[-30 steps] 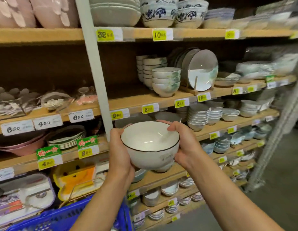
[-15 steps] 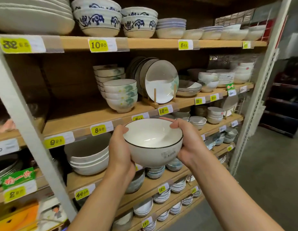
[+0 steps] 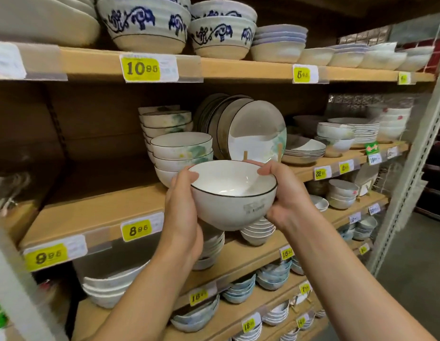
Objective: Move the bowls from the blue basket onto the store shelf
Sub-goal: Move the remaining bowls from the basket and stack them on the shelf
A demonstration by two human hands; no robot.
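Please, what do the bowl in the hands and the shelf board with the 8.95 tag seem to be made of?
The bowl: probably glazed ceramic, white with a thin dark rim line; its inside shows soft glossy highlights. The shelf board: looks like bare wood or pressed board, tan and matte, without shine; which one cannot be told.

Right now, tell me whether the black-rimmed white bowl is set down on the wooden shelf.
No: the left hand and right hand hold the black-rimmed white bowl up in front of the wooden shelf, not on its board.
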